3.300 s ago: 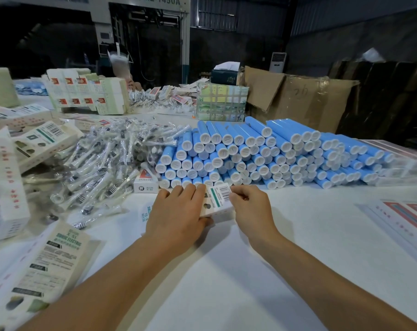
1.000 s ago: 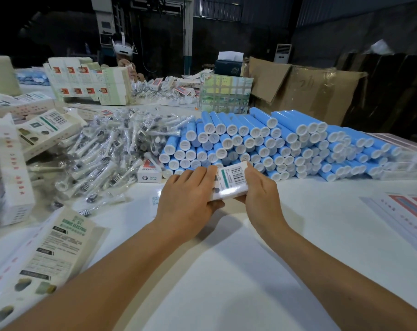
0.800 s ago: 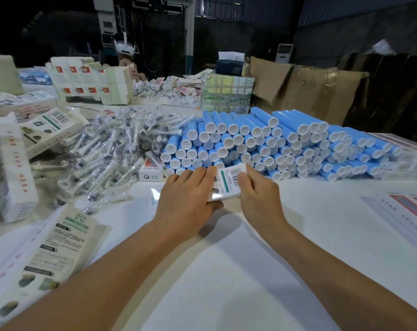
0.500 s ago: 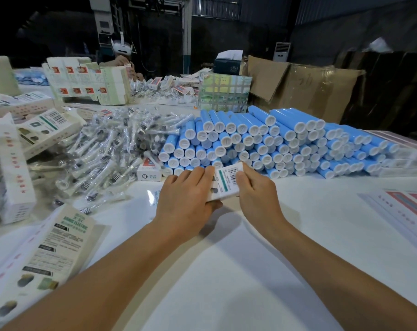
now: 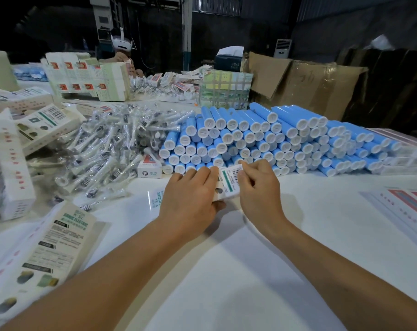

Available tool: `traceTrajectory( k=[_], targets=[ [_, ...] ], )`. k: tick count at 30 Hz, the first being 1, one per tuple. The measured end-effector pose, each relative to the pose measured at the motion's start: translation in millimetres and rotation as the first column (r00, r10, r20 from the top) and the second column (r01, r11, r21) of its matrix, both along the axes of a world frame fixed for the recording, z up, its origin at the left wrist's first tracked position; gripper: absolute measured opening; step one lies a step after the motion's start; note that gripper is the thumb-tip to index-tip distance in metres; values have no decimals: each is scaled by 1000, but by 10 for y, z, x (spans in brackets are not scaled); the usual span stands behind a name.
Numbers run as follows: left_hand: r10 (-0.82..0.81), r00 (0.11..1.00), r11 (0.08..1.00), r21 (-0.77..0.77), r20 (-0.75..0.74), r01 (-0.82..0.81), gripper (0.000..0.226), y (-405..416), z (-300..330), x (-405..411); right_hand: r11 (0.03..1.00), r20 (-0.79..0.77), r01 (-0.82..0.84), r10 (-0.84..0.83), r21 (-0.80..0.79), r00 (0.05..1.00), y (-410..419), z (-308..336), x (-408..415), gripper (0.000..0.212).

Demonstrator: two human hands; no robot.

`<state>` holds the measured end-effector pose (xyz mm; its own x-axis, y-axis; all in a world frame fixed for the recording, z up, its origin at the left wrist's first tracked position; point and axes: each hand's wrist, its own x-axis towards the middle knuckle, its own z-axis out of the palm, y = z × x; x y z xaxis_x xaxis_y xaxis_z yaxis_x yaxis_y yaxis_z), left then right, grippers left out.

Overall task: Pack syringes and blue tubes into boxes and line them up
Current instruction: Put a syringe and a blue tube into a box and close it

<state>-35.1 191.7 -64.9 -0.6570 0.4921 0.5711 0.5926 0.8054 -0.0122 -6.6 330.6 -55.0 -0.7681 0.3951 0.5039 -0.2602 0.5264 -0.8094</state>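
A small white box (image 5: pixel 229 183) with a green stripe and a barcode sits between my hands, just above the white table (image 5: pixel 238 271). My left hand (image 5: pixel 190 197) grips its left part, fingers over the top and thumb beneath. My right hand (image 5: pixel 260 187) pinches its right end with curled fingers. Behind the box lies a wide stack of blue tubes (image 5: pixel 262 137) with white caps facing me. To the left of the tubes spreads a heap of clear-wrapped syringes (image 5: pixel 107 149).
Flat printed cartons (image 5: pixel 42 249) lie at the near left, filled white boxes (image 5: pixel 11 168) stand at the far left, a small box (image 5: pixel 149 167) sits by the heap. Flat sheets (image 5: pixel 408 206) lie at right. Cardboard (image 5: pixel 310 84) and a person (image 5: pixel 121 51) are behind.
The box was held tilted up a second ago. Both hands have since lowered it a little toward the table, and my right fingers have curled over its right end.
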Motion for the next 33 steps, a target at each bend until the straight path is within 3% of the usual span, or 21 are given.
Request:
traceTrajectory(
  k=[5,8,13,17,22,26,29,31,33],
  targets=[
    [31,999,999,42,39,-32,71,5,-1,-57,982,50,-79,89,-174,995,15,41,5,16],
    [46,997,995,90,65,-51,72,-17,21,-84,987,1,-16,17,-160,1000,28,36,28,7],
    [57,997,996,68,53,-60,72,-34,30,-68,998,-69,32,-36,-58,997,-33,-4,50,18],
    [58,998,997,54,21,-59,73,-46,61,-46,996,-105,21,-30,-86,994,-51,-7,58,21],
    [41,997,996,82,64,-47,72,-43,79,-65,955,-38,-52,43,-292,998,4,38,36,20],
    [-27,969,970,241,246,-34,65,-31,170,-54,886,-63,-69,45,-459,997,26,91,11,26],
    [-331,864,802,595,381,45,33,-48,267,-40,891,-31,-81,75,-447,997,9,93,21,25],
    [-517,737,567,819,435,-86,19,-70,350,-20,919,13,-130,146,-372,989,-34,72,37,22],
    [-714,549,267,894,434,-360,25,-94,396,-23,928,64,-230,259,-293,964,-103,50,60,12]
  ],
)
